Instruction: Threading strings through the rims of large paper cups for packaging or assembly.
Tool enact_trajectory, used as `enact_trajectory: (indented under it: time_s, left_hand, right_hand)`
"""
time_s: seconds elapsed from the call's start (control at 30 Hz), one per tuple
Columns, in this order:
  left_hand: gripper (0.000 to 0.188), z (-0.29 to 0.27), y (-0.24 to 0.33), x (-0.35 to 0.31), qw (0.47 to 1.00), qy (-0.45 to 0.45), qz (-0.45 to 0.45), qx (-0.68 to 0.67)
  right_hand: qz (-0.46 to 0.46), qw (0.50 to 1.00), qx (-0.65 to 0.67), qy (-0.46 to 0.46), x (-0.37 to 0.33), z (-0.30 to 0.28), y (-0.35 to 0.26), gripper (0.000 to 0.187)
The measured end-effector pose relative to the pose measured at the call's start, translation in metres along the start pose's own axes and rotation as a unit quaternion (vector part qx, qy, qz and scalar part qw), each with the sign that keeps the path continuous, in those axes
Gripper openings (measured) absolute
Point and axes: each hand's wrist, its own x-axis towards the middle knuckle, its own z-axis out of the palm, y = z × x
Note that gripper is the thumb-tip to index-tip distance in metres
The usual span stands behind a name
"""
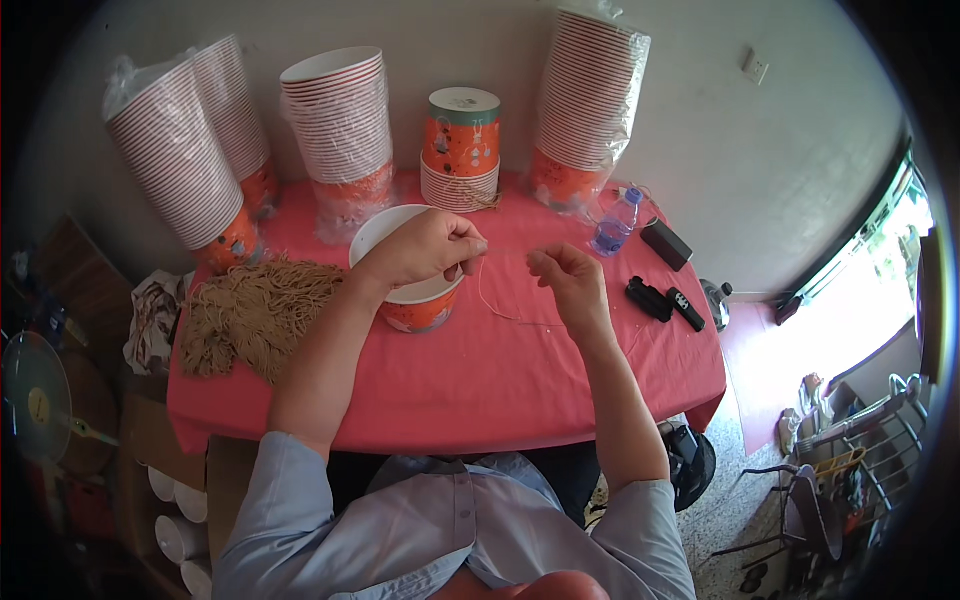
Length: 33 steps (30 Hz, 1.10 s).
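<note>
My left hand [428, 246] is raised over the paper bucket [418, 316], which is white inside and orange outside. Its thumb and fingers pinch a thin pale thread [484, 292]. From there the thread hangs in a loose curve toward the red tablecloth and trails to the right. To the right, my right hand [572, 284] is also raised above the cloth, thumb and fingertips pressed together; whatever they hold is too small to make out. A gap separates the two hands. My left hand and forearm cover part of the bucket's rim and inside.
Tan cords lie in a heap [262, 312] at the left. Tall stacks of paper buckets [165, 150] line the back, beside a shorter upside-down stack [462, 145]. At the right are a plastic bottle [616, 224], a black box [666, 245] and a black case [648, 299].
</note>
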Motion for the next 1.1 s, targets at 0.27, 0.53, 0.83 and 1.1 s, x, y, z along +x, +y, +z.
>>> enact_trajectory:
  time_s: [0.27,0.53,0.83,1.1]
  left_hand:
    - [0.016,-0.005,0.003,-0.007,0.999,-0.015,-0.007,0.029]
    - [0.02,0.003,0.004,0.0,0.999,0.036,-0.013,-0.002]
    - [0.016,0.003,0.008,0.003,0.998,0.003,-0.009,-0.065]
    - [0.017,-0.007,-0.003,-0.001,0.991,-0.02,-0.015,-0.132]
  right_hand:
    - [-0.044,0.996,-0.027,0.077,0.025,-0.013,-0.001,0.025]
    - [-0.274,0.773,-0.561,-0.108,0.001,0.001,-0.019,0.004]
    - [-0.201,0.96,-0.185,-0.059,0.034,0.024,-0.033,0.012]
    - [-0.167,0.975,-0.146,-0.028,0.03,0.044,-0.024,0.014]
